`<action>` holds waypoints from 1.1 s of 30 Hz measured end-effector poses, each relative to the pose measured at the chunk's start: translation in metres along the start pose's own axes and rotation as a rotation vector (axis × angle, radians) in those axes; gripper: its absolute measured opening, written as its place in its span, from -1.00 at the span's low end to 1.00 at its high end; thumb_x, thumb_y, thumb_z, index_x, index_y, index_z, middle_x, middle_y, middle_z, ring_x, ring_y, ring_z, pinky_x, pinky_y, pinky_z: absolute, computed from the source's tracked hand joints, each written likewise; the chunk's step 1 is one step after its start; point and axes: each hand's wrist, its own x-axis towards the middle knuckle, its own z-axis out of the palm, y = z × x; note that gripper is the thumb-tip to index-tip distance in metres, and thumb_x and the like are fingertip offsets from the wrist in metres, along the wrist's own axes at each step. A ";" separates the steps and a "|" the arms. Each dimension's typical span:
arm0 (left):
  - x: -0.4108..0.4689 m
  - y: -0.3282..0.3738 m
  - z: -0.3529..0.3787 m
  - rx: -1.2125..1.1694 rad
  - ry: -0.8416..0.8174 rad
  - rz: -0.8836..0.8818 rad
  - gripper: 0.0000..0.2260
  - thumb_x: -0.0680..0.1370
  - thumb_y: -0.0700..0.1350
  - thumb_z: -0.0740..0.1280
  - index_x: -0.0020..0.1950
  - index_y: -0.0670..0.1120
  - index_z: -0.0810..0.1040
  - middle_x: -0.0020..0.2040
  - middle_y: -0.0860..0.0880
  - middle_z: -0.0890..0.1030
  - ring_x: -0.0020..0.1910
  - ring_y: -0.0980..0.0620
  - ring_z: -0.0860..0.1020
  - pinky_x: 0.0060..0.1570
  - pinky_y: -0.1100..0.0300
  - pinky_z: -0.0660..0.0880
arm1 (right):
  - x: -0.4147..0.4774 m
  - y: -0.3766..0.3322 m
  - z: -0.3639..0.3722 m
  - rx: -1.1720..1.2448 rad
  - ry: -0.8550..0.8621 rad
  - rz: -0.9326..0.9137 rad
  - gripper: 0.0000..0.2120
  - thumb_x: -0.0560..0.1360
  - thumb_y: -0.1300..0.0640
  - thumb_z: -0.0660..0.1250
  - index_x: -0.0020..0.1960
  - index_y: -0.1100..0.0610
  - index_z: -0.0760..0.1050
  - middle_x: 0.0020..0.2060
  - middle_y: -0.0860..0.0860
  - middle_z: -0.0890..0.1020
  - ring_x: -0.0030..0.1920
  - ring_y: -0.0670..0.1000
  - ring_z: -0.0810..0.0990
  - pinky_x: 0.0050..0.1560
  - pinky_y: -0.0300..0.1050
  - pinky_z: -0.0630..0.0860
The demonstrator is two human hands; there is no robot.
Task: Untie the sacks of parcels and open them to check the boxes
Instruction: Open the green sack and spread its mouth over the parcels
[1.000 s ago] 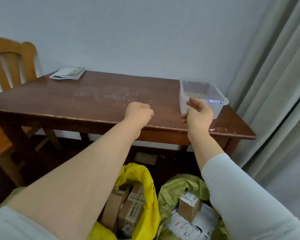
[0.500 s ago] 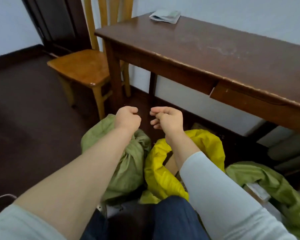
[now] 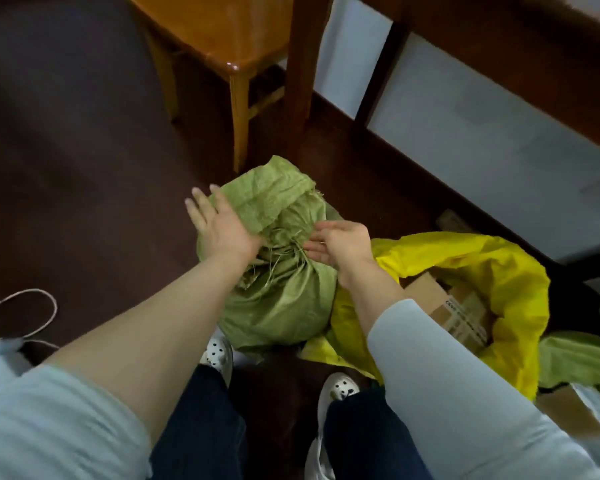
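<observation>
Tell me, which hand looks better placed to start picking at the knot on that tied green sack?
Probably the right hand: its fingertips sit right at the tie on the green sack. The left hand lies open and flat against the sack's folded top, better suited to steadying it.

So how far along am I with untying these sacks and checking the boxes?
Done: the yellow sack is open, cardboard boxes showing inside; another green sack at the right edge looks open too. In hand: the left hand and right hand, both open, are at the knotted neck of the tied green sack. Left: undo that knot, spread it open and check its boxes.
</observation>
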 end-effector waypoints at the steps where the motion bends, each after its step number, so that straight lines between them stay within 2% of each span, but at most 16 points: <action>1: 0.009 0.000 -0.001 0.019 0.023 0.018 0.06 0.34 -0.03 0.52 0.52 -0.11 -0.22 0.55 -0.14 -0.22 0.51 -0.14 -0.26 0.46 -0.05 0.03 | 0.005 0.001 0.003 -0.019 0.009 0.002 -0.78 0.54 0.38 0.15 0.13 0.30 0.48 -0.15 0.14 0.59 -0.32 0.00 0.62 -0.38 -0.25 0.59; 5: 0.039 0.005 0.002 0.111 0.009 0.075 0.15 0.30 -0.01 0.55 0.50 -0.07 -0.33 0.56 -0.13 -0.12 0.52 -0.12 -0.25 0.47 -0.12 -0.20 | 0.019 0.000 0.012 -0.089 0.013 -0.021 -0.81 0.54 0.35 0.16 0.05 0.20 0.51 -0.02 0.12 0.62 -0.21 0.00 0.63 -0.24 -0.21 0.62; 8: 0.052 0.003 0.014 0.209 -0.084 0.080 0.11 0.33 0.06 0.51 0.49 0.03 -0.34 0.44 -0.16 0.32 0.52 -0.15 0.05 0.43 -0.13 -0.28 | 0.022 -0.007 0.018 -0.117 -0.015 -0.077 -0.79 0.54 0.33 0.20 0.11 0.18 0.52 -0.03 0.09 0.62 -0.15 -0.01 0.60 -0.11 -0.14 0.60; 10: 0.051 0.004 0.019 0.279 -0.145 0.175 -0.18 0.43 0.05 0.40 0.52 0.12 -0.06 0.25 -0.11 0.55 0.41 -0.15 0.31 0.46 -0.12 -0.23 | 0.025 -0.011 0.022 -0.117 -0.006 -0.121 -0.73 0.54 0.28 0.23 0.23 0.19 0.47 -0.09 0.06 0.59 -0.14 -0.01 0.58 -0.10 -0.11 0.59; 12: 0.036 0.007 0.024 0.313 -0.178 0.364 -0.48 0.50 -0.02 0.32 0.44 0.12 0.26 0.19 -0.05 0.60 0.33 -0.11 0.40 0.49 -0.09 -0.14 | 0.030 -0.014 0.025 -0.146 0.058 -0.165 -0.50 0.48 0.08 0.35 0.37 0.13 0.33 0.02 0.05 0.51 0.01 0.03 0.57 0.04 0.01 0.60; 14: 0.009 0.012 0.029 0.295 -0.195 0.567 -0.58 0.51 -0.07 0.31 0.37 0.09 0.40 0.09 -0.04 0.59 0.26 -0.11 0.40 0.47 -0.04 0.00 | 0.034 -0.016 0.025 -0.240 0.107 -0.179 -0.16 0.29 -0.18 0.47 0.45 -0.04 0.17 0.29 0.07 0.38 0.27 0.12 0.46 0.22 0.12 0.50; 15: -0.006 0.014 0.030 0.260 -0.219 0.634 -0.61 0.52 -0.09 0.31 0.35 0.08 0.42 0.01 -0.03 0.55 0.21 -0.09 0.39 0.41 0.01 0.11 | 0.034 -0.016 0.023 -0.307 0.107 -0.173 -0.05 0.23 -0.23 0.49 0.47 -0.10 0.09 0.40 0.09 0.27 0.36 0.14 0.37 0.28 0.13 0.45; 17: -0.031 0.012 0.034 0.185 -0.325 0.703 -0.64 0.51 -0.09 0.30 0.31 0.08 0.47 -0.08 0.02 0.43 0.10 -0.02 0.34 0.24 0.11 0.26 | 0.033 -0.008 0.014 -0.442 0.094 -0.145 -0.02 0.24 -0.13 0.54 0.49 -0.10 0.05 0.46 0.11 0.18 0.40 0.15 0.30 0.32 0.05 0.39; 19: -0.046 0.001 0.044 0.037 -0.373 0.628 -0.73 0.50 -0.03 0.28 0.19 0.05 0.58 -0.05 0.02 0.49 0.08 0.00 0.38 0.18 0.08 0.36 | 0.038 0.008 0.002 -0.457 0.125 -0.158 -0.29 0.33 0.09 0.52 0.41 0.05 0.31 0.33 0.13 0.44 0.28 0.12 0.47 0.29 -0.04 0.43; 20: -0.050 -0.003 0.049 -0.110 -0.346 0.493 -0.76 0.51 0.00 0.26 0.10 0.00 0.62 0.00 -0.02 0.54 0.07 -0.02 0.44 0.15 0.06 0.42 | 0.041 0.018 -0.004 -0.400 0.167 -0.138 -0.52 0.37 0.16 0.47 0.26 0.12 0.47 0.19 0.15 0.57 0.17 0.14 0.56 0.25 0.01 0.48; 22: -0.052 -0.006 0.052 -0.425 -0.197 0.087 -0.73 0.52 0.03 0.23 0.08 -0.08 0.58 0.18 -0.12 0.49 0.06 -0.09 0.49 0.12 0.07 0.43 | 0.036 0.030 -0.014 -0.156 0.217 0.028 -0.82 0.46 0.18 0.35 0.06 0.18 0.55 0.04 0.17 0.64 0.03 0.17 0.61 0.13 0.09 0.55; 24: -0.044 -0.007 0.053 -0.542 -0.112 -0.259 -0.53 0.48 0.13 0.30 0.30 -0.07 0.39 0.39 -0.16 0.24 0.25 -0.16 0.39 0.24 0.04 0.34 | 0.028 0.035 -0.020 0.201 0.126 0.207 -0.79 0.53 0.17 0.21 0.10 0.23 0.51 -0.03 0.19 0.62 -0.03 0.18 0.60 0.10 0.08 0.53; 26: -0.033 -0.008 0.053 -0.675 -0.236 -0.394 -0.10 0.31 0.33 0.38 0.50 0.02 0.08 0.51 -0.13 -0.03 0.45 -0.21 0.17 0.37 -0.12 0.27 | 0.020 0.035 -0.024 0.454 0.034 0.258 -0.71 0.54 0.15 0.10 0.12 0.24 0.51 -0.07 0.20 0.61 -0.05 0.19 0.58 0.11 0.10 0.50; 28: -0.023 -0.008 0.056 -0.798 -0.329 -0.451 0.15 0.12 0.45 0.41 0.51 0.14 -0.15 0.54 -0.07 -0.15 0.51 -0.20 0.02 0.37 -0.23 0.24 | 0.018 0.038 -0.024 0.479 0.037 0.241 -0.65 0.52 0.08 0.09 0.15 0.23 0.51 -0.03 0.21 0.62 -0.04 0.20 0.60 0.12 0.12 0.52; 31: -0.015 -0.004 0.063 -0.583 -0.307 -0.340 0.15 0.18 0.45 0.38 0.49 0.14 -0.29 0.55 -0.10 -0.10 0.52 -0.19 -0.08 0.44 -0.22 0.01 | 0.023 0.039 -0.025 0.359 0.002 0.202 -0.49 0.39 -0.20 0.28 0.15 0.15 0.57 0.03 0.20 0.66 0.02 0.21 0.66 0.10 0.22 0.56; 33: -0.008 0.000 0.064 -0.422 -0.199 -0.287 0.05 0.26 0.40 0.37 0.50 0.17 -0.24 0.51 -0.17 0.00 0.48 -0.20 -0.01 0.42 -0.15 0.03 | 0.028 0.034 -0.031 0.276 -0.014 0.198 -0.25 0.15 -0.36 0.45 0.18 0.10 0.56 0.05 0.16 0.67 0.02 0.19 0.67 0.10 0.21 0.56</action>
